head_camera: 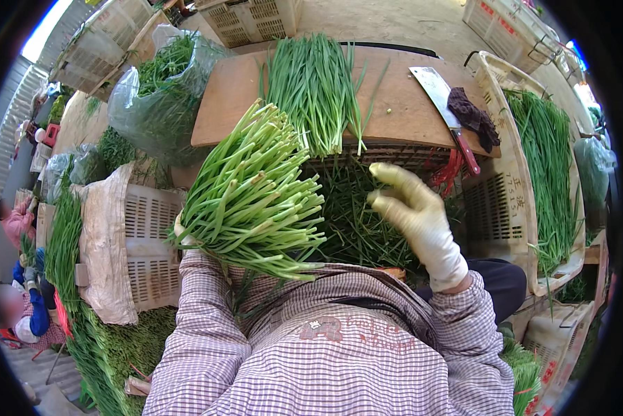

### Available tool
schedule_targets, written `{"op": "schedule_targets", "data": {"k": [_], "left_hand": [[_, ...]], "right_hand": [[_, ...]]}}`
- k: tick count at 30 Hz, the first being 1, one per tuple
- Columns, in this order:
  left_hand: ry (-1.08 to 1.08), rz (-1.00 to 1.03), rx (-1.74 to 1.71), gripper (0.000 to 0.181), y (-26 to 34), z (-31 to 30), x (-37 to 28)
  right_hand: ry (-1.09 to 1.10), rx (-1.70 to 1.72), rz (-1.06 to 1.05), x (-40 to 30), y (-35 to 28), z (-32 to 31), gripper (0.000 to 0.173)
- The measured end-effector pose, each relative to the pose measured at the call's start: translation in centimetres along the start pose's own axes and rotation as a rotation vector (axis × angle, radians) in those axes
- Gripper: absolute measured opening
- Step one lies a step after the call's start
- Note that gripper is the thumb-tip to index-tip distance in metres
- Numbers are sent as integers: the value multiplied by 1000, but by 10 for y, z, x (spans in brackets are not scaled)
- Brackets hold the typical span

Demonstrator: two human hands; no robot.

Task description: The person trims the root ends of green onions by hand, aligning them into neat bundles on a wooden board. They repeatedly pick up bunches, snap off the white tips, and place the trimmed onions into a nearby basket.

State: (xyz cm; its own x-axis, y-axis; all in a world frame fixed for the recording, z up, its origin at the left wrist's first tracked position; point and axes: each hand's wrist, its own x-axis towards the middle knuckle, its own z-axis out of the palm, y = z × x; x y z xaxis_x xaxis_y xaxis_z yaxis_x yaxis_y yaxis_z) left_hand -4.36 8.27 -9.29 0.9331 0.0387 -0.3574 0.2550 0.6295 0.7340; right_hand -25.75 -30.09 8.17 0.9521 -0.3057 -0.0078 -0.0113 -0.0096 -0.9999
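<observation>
My left hand (182, 233), in a pale glove, is closed around a thick bunch of garlic chives (256, 197); most of that hand is hidden behind the stalks. The cut pale ends point towards the right and away from me. My right hand (418, 221) wears a yellowish-white glove. It hovers over dark loose leaves (363, 223), thumb and fingers apart, holding nothing. Beyond both hands, another spread of chives (311, 91) lies on a wooden board (228, 99), stalk ends towards me. A cleaver (436, 96) with a red handle rests at the board's right, beside a dark cloth (470, 117).
On the right stands a plastic crate (503, 203) with chives (543, 171) inside. A plastic bag (150, 117) of greens stands left of the board. Nearer is a crate draped with sacking (103, 244). Red ties (449, 169) hang under the board. Other people sit far left.
</observation>
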Motion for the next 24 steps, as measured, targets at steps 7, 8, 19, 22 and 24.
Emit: {"op": "schedule_targets", "data": {"k": [7, 8, 19, 22, 24], "left_hand": [[-11, 1, 32, 25, 0, 10, -7], [-11, 7, 35, 25, 4, 9, -9], [-18, -44, -45, 27, 20, 48, -31], [126, 34, -29, 27, 22, 43, -24], [124, 53, -70, 24, 22, 46, -31]], "right_hand": [[-367, 46, 666, -17, 16, 44, 23], [-140, 164, 506, -21, 27, 40, 17], [-78, 358, 552, 0, 53, 33, 28], [88, 352, 522, 12, 64, 5, 37], [-32, 333, 516, 16, 56, 27, 46]]}}
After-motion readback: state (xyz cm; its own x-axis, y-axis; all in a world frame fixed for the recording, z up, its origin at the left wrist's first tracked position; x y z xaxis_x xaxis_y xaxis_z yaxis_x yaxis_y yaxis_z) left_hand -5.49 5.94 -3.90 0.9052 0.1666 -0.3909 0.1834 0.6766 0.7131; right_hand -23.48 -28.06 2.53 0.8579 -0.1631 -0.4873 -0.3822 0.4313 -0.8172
